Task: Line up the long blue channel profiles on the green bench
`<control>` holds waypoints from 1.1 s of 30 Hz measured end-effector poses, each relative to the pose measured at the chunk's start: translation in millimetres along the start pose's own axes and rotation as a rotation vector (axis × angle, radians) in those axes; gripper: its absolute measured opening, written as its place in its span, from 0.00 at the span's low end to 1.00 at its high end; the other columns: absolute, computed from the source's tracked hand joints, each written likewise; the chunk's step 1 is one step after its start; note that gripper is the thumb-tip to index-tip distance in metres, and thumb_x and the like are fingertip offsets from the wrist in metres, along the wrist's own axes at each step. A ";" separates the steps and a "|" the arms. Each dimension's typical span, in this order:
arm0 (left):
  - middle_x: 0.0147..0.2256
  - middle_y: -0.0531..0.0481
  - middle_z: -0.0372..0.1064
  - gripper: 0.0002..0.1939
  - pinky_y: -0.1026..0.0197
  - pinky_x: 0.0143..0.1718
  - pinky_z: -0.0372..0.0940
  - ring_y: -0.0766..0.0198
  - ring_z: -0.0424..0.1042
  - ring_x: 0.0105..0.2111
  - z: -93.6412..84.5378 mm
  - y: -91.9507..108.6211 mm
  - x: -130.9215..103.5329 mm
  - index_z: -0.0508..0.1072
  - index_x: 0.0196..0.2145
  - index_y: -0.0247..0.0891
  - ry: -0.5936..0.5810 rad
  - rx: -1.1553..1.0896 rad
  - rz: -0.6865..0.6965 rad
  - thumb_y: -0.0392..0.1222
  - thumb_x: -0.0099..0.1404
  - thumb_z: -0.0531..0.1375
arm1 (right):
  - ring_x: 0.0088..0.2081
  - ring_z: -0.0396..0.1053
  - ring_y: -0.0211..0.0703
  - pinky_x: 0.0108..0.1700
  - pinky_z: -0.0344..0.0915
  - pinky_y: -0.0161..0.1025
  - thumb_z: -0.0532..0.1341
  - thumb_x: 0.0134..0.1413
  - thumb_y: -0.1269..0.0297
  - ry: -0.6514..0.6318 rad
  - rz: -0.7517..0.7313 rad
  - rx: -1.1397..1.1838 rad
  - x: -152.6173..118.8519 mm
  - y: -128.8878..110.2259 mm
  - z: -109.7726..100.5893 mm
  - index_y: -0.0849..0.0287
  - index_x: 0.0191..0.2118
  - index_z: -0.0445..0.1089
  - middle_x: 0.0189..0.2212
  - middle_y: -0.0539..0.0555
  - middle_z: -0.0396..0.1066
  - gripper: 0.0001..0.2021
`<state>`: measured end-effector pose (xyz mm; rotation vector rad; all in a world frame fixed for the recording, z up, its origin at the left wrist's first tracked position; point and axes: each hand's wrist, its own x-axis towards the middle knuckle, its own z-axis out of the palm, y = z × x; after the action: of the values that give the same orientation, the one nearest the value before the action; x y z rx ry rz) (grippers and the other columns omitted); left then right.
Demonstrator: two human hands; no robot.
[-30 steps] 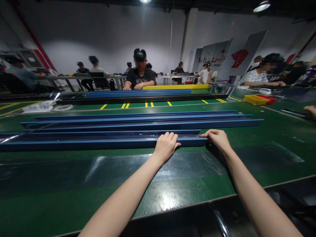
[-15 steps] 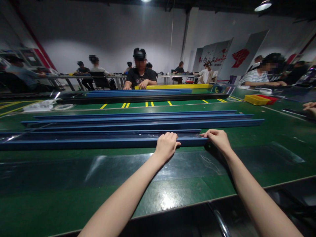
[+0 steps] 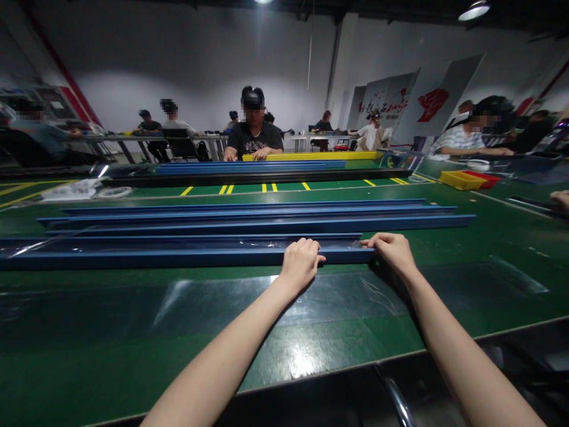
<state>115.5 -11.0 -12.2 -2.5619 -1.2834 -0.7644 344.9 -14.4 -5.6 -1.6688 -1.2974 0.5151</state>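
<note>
Nearest to me lies a long blue channel (image 3: 178, 259) with raised side walls, running left out of view. Clear film (image 3: 260, 244) glints inside its trough. My left hand (image 3: 300, 262) is closed over the near wall, a little short of the right end, with its fingertips hidden inside the channel. At that right end, my right hand (image 3: 392, 251) pinches the channel's corner; whether it also grips an edge of the film I cannot tell. A flat clear plastic strip (image 3: 231, 299) lies on the green table between the channel and me.
Several more blue channels (image 3: 267, 226) lie parallel just beyond. Farther back are a black rail (image 3: 267, 177), a yellow rail (image 3: 320, 156) and a yellow bin (image 3: 460, 180). A co-worker (image 3: 254, 139) sits opposite; another person's hand (image 3: 560, 198) shows at the right edge.
My hands and the near channel hold their places. The glints on the film shift slightly. At the right edge, the other person's hand has moved slightly farther out of view.
</note>
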 end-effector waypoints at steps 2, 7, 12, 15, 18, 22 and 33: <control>0.31 0.51 0.68 0.08 0.63 0.31 0.56 0.63 0.65 0.34 0.5 0.1 -0.1 0.66 0.33 0.38 0.001 -0.008 -0.006 0.44 0.58 0.57 | 0.33 0.71 0.44 0.28 0.64 0.33 0.50 0.34 0.69 0.028 0.017 -0.008 -1.4 -2.5 -0.3 0.58 0.15 0.65 0.24 0.54 0.74 0.09; 0.31 0.51 0.68 0.08 0.62 0.31 0.56 0.63 0.65 0.34 1.9 -0.1 -0.2 0.67 0.33 0.38 0.016 -0.019 -0.005 0.44 0.58 0.57 | 0.29 0.70 0.42 0.27 0.63 0.34 0.49 0.35 0.69 0.062 -0.006 -0.030 -3.8 -6.0 -0.4 0.58 0.15 0.64 0.23 0.53 0.74 0.09; 0.31 0.51 0.67 0.08 0.62 0.31 0.55 0.63 0.65 0.33 3.2 0.0 -1.2 0.67 0.33 0.38 0.034 -0.030 0.000 0.44 0.58 0.57 | 0.33 0.70 0.42 0.34 0.63 0.35 0.48 0.36 0.70 -0.017 -0.131 -0.056 -3.5 -4.1 4.0 0.57 0.14 0.63 0.24 0.51 0.74 0.10; 0.31 0.51 0.67 0.07 0.62 0.32 0.55 0.63 0.64 0.34 3.9 0.2 -1.8 0.67 0.33 0.38 0.040 -0.040 -0.001 0.44 0.59 0.57 | 0.33 0.70 0.41 0.36 0.62 0.35 0.48 0.38 0.69 0.010 -0.178 -0.067 -1.6 -1.9 5.0 0.57 0.14 0.64 0.23 0.51 0.73 0.11; 0.31 0.51 0.67 0.07 0.61 0.32 0.55 0.63 0.64 0.34 4.1 0.0 -1.9 0.67 0.33 0.38 0.039 -0.038 -0.005 0.44 0.59 0.57 | 0.31 0.70 0.41 0.35 0.62 0.35 0.48 0.38 0.69 0.109 -0.176 -0.087 0.5 0.1 3.0 0.57 0.15 0.65 0.22 0.51 0.73 0.12; 0.31 0.52 0.67 0.08 0.62 0.32 0.55 0.63 0.64 0.34 3.1 -0.3 -1.4 0.67 0.33 0.38 0.032 -0.028 0.001 0.45 0.59 0.57 | 0.29 0.70 0.40 0.31 0.62 0.34 0.47 0.38 0.69 0.211 -0.114 -0.122 1.6 1.8 -1.0 0.57 0.17 0.67 0.21 0.51 0.72 0.12; 0.31 0.50 0.66 0.10 0.60 0.31 0.54 0.61 0.63 0.34 -1.3 0.8 -0.6 0.64 0.31 0.37 0.004 0.079 0.048 0.47 0.59 0.55 | 0.33 0.70 0.41 0.33 0.62 0.33 0.48 0.35 0.69 0.075 -0.073 -0.179 -0.2 1.7 3.1 0.57 0.16 0.66 0.24 0.51 0.74 0.11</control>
<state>115.4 -12.3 -11.4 -2.5183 -1.2208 -0.6953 343.3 -13.3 -8.6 -1.7624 -1.3770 0.2973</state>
